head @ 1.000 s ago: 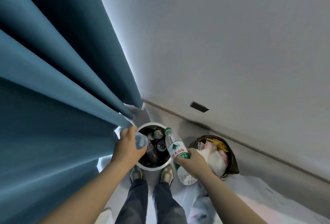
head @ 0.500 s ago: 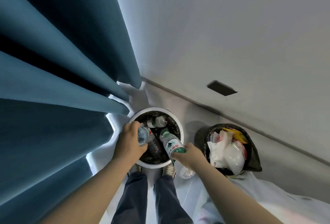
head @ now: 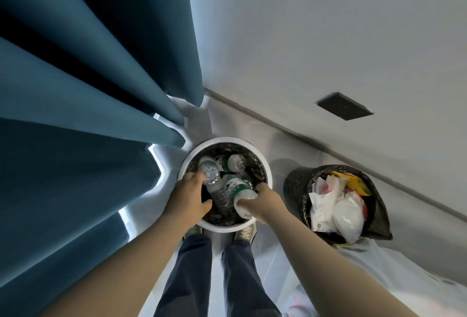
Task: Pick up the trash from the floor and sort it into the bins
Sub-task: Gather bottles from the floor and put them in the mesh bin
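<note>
Person stands over a white-rimmed bin (head: 222,227) on the floor, near the foot of the wall.

- Left hand (head: 188,196) is wrapped round a clear bottle (head: 209,174), held inside the rim at the bin's left side.
- Right hand (head: 266,200) is clamped on the base end of a green-label bottle (head: 237,189), which tilts neck-first into the bin mouth.
- More bottles lie inside, one (head: 231,162) toward the far side.
- Right of it and apart stands a black bin (head: 294,185) holding white plastic bags (head: 336,205) and a yellow wrapper (head: 356,184).
- A blue curtain (head: 75,114) hangs at left, its hem near the white rim.
- A dark wall plate (head: 343,105) sits on the wall beyond the black bin.
- Shoes (head: 243,233) are just behind the near rim.
</note>
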A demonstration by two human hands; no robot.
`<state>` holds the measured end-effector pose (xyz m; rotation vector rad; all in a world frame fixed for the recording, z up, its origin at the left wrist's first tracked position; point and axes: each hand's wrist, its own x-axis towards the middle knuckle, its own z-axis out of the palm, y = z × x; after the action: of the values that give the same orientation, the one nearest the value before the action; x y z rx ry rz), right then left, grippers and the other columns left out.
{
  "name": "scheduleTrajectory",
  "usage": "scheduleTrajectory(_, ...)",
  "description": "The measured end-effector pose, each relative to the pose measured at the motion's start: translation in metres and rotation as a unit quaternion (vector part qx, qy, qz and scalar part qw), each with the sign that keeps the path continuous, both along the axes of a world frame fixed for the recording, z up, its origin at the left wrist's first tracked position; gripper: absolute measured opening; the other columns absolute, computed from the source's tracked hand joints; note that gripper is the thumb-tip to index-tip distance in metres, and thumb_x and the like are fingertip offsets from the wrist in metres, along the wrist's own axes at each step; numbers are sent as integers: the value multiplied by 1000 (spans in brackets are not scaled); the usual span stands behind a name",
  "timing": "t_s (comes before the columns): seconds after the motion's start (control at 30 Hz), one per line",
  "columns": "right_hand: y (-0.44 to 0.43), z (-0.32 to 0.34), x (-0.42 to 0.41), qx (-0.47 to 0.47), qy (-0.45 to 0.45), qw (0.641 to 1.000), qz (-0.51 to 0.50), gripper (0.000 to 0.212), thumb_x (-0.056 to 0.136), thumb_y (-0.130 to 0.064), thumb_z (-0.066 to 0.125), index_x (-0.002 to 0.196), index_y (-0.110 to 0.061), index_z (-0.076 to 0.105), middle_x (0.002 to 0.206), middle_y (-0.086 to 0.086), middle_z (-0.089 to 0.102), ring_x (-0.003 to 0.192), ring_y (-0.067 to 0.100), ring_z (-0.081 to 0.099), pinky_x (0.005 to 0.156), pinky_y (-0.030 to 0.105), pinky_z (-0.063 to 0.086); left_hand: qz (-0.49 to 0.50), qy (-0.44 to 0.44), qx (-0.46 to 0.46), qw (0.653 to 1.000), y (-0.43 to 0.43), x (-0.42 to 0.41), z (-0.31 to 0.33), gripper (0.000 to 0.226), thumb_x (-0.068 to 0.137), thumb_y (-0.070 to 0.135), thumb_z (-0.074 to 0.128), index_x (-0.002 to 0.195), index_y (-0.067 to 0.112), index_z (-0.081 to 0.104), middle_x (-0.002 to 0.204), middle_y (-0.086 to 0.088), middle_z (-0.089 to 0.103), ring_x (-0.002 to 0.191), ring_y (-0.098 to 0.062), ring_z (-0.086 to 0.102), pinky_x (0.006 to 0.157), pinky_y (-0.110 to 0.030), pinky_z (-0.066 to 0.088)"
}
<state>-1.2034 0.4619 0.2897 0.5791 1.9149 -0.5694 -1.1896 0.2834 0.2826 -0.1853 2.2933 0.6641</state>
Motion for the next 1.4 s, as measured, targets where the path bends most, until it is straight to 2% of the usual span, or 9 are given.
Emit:
scheduleTrajectory(0.17, -6, 7, 1, 21, 36, 999, 22, 56, 78, -30, 65, 126, -12, 44, 110, 6, 59, 95, 23, 58, 72, 30, 48, -27, -28, -21, 999, -8, -1, 10, 45, 84, 28, 65, 122, 11, 49, 123, -9, 53, 111, -26, 54, 92, -33, 47)
scheduleTrajectory(0.3, -9, 21, 1, 36, 48, 997, 50, 54, 78, -31, 65, 127, -15, 46, 104, 1, 55, 95, 22, 59, 74, 30, 51, -48, -45, -31, 997, -13, -4, 26, 40, 85, 27, 64, 118, 11, 49, 117, -8, 54, 105, -26, 55, 85, -32, 48)
scheduleTrajectory(0.47, -10, 57, 1, 55, 88, 985, 138, 52, 77, -26, 62, 127, -16, 49, 114, 3, 60, 96, 23, 61, 74, 30, 52, -85, -39, -49, 994, -17, -8, 60, 39, 85, 28, 62, 117, 11, 48, 117, -8, 55, 105, -27, 56, 85, -34, 48)
scheduleTrajectory(0.57, -11, 89, -1, 60, 126, 968, 210, 46, 79, -25, 61, 123, -17, 51, 113, 2, 59, 97, 23, 60, 73, 31, 50, -104, -29, -53, 993, -20, -11, 90, 38, 85, 27, 62, 115, 11, 48, 117, -8, 54, 104, -29, 56, 84, -35, 48)
scheduleTrajectory(0.77, -14, 171, 2, 49, 176, 941, 285, 43, 82, -27, 60, 124, -18, 52, 115, 4, 58, 102, 24, 59, 82, 34, 52, -137, -22, -69, 988, -27, -7, 170, 35, 84, 28, 60, 113, 12, 48, 115, -8, 54, 103, -29, 56, 85, -38, 50)
scheduleTrajectory(1.07, -12, 299, 20, -5, 270, 892, 362, 39, 81, -29, 60, 119, -21, 56, 113, 0, 59, 101, 23, 58, 82, 37, 52, -32, 4, -39, 999, -31, 34, 301, 44, 82, 33, 63, 121, 18, 49, 121, -2, 54, 107, -23, 55, 89, -33, 48)
scheduleTrajectory(1.17, -9, 334, 24, -34, 304, 861, 407, 43, 81, -29, 61, 123, -23, 55, 115, -1, 59, 103, 22, 57, 81, 36, 52, 7, 36, -39, 999, -28, 56, 337, 43, 85, 31, 63, 124, 18, 48, 124, -2, 53, 109, -22, 54, 90, -30, 46)
scheduleTrajectory(1.3, -8, 373, 29, -75, 335, 813, 470, 44, 82, -28, 61, 125, -23, 56, 117, -3, 59, 105, 22, 58, 83, 34, 51, 80, 71, -60, 992, -20, 91, 378, 34, 85, 31, 61, 114, 18, 50, 118, 0, 55, 103, -20, 54, 80, -27, 42)
scheduleTrajectory(1.4, -12, 397, 34, -99, 337, 773, 529, 39, 82, -24, 58, 121, -21, 58, 113, -2, 59, 103, 22, 59, 79, 30, 48, 144, 87, -71, 983, -13, 122, 398, 40, 85, 34, 62, 120, 20, 50, 121, 1, 55, 107, -19, 55, 86, -27, 43)
